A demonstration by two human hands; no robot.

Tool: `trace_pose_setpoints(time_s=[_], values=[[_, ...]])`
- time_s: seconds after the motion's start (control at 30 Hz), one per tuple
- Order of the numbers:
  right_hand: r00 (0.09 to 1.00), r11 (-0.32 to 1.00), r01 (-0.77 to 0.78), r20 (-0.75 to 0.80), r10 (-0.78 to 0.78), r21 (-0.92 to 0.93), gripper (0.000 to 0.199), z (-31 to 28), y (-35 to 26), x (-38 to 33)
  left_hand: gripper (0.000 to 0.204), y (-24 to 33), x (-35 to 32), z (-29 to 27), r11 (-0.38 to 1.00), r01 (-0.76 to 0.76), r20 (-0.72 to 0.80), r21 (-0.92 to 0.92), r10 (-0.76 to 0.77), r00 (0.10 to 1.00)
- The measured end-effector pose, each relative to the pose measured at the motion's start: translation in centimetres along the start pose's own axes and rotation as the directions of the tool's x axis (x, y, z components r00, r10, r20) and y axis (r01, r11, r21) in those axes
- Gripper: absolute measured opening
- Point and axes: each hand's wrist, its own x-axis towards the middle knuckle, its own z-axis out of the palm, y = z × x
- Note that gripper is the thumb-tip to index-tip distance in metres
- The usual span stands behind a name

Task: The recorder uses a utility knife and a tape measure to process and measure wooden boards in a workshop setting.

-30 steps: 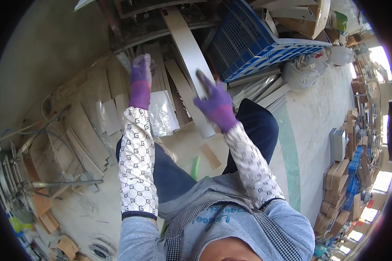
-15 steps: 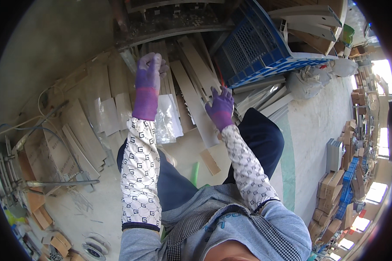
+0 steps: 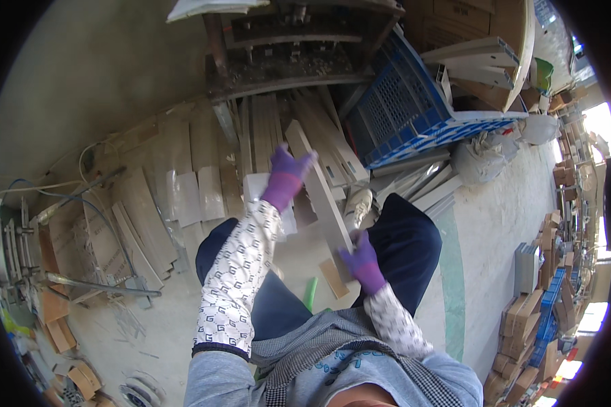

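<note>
A long, pale grey flat bar (image 3: 327, 207) slants up between my knees, its near end low by my right thigh. My right hand (image 3: 365, 263), in a purple glove, grips the bar near that end with fingers against its edge. My left hand (image 3: 288, 178), also gloved in purple, is beside the bar's far part, thumb and fingers spread. Motion blurs its fingertips, and one tip overlaps the bar's edge. Several similar bars (image 3: 259, 132) lie on the floor ahead, under and before a dark metal stand (image 3: 292, 85).
A blue plastic crate (image 3: 394, 102) stands tilted at the front right, with pale panels above it. Plastic-wrapped strips (image 3: 187, 197) lie at the left, near a metal frame with hoses (image 3: 102, 285). A small brown piece (image 3: 334, 278) lies on the floor between my feet.
My right hand has come back toward my body and now holds the bar, raised off the pile. My left hand has moved nearer and to the right. The view has shifted slightly.
</note>
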Motion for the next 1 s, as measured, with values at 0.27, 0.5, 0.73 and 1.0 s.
trace_pose_setpoints(time_s=[0.27, 0.5, 0.73, 1.0], values=[[0.939, 0.915, 0.256, 0.144, -0.312, 0.311, 0.072, -4.0, -6.5, -4.3, 0.053, -1.5, -1.5, 4.6, 0.801, 0.181, 0.176, -0.57, -0.097, 0.98], [0.862, 0.377, -0.386, 0.474, -0.176, 0.842, 0.071, -1.9, -7.2, 1.3, 0.043, 4.1, 5.6, 1.6, 0.75, 0.08, 0.01, -0.657, -0.098, 0.995], [0.857, 0.269, -0.461, 0.502, -0.112, 0.846, 0.036, 0.9, -4.6, 3.5, 0.057, 4.5, 6.2, 1.7, 0.754, 0.031, -0.017, -0.656, -0.056, 0.998], [0.875, 0.188, -0.481, 0.483, 0.039, 0.856, 0.034, 3.0, -10.1, 2.8, 0.056, 3.4, 4.0, -0.7, 0.663, 0.188, 0.176, -0.725, -0.086, 0.981]])
